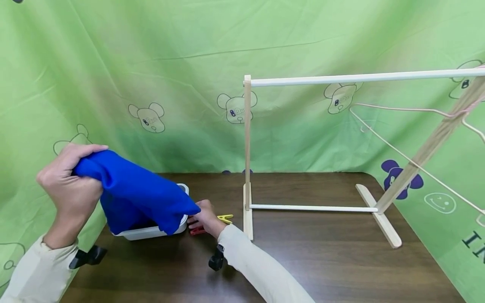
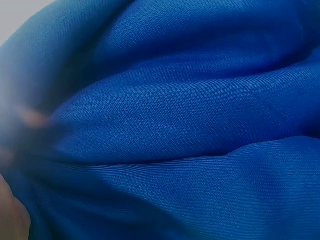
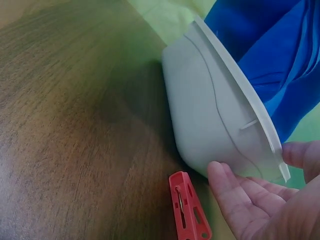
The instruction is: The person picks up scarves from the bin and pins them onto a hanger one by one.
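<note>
Left hand (image 1: 72, 179) up high, fingers curled tight round the blue cloth (image 1: 142, 189), which hung over the white tub (image 3: 200, 105)! Right hand (image 1: 207, 218) alongside, fingers loosely straight; 1 snagged fold could have tipped that tub.

At the head view's eight o'clock, the blue cloth (image 1: 140, 181) hides most of the inside of the white basin (image 1: 142, 234); at three, the pink hanger (image 1: 401, 109) runs out of frame. The left hand (image 2: 14, 216) is cut off at the left wrist view's eight o'clock; the right wrist view crops the red clothespin (image 3: 189, 205) at six.
</note>
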`<state>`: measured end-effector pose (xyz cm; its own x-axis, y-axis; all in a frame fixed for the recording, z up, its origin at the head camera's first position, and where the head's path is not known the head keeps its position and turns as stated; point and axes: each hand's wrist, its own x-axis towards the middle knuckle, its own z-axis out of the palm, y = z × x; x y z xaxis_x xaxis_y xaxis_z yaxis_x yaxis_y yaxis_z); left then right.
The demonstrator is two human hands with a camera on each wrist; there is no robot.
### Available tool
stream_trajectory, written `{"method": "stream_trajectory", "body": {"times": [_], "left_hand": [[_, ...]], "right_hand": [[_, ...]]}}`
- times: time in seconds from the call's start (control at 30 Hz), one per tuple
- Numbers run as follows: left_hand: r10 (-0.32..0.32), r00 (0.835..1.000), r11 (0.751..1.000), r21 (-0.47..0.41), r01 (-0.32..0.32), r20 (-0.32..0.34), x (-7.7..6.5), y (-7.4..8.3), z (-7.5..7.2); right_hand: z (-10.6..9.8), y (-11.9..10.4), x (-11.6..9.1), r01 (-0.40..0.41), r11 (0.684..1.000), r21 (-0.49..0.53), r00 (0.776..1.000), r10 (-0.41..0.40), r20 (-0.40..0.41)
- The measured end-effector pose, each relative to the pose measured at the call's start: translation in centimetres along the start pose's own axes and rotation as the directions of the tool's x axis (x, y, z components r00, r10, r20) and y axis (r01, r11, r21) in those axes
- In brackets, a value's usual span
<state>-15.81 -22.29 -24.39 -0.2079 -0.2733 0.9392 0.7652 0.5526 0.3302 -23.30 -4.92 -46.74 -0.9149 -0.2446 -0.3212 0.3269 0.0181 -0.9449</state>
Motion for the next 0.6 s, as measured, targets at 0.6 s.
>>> {"method": "stream_trajectory", "body": {"times": [0.6], "left_hand": [[-0.003,0.999,0.998,-0.059,0.001,-0.032,0.9,2.0,0.7]], "right_hand": [[0.5,0.2,-0.2,-0.032,0.999,0.021,0.999,0.033,-0.027]]}}
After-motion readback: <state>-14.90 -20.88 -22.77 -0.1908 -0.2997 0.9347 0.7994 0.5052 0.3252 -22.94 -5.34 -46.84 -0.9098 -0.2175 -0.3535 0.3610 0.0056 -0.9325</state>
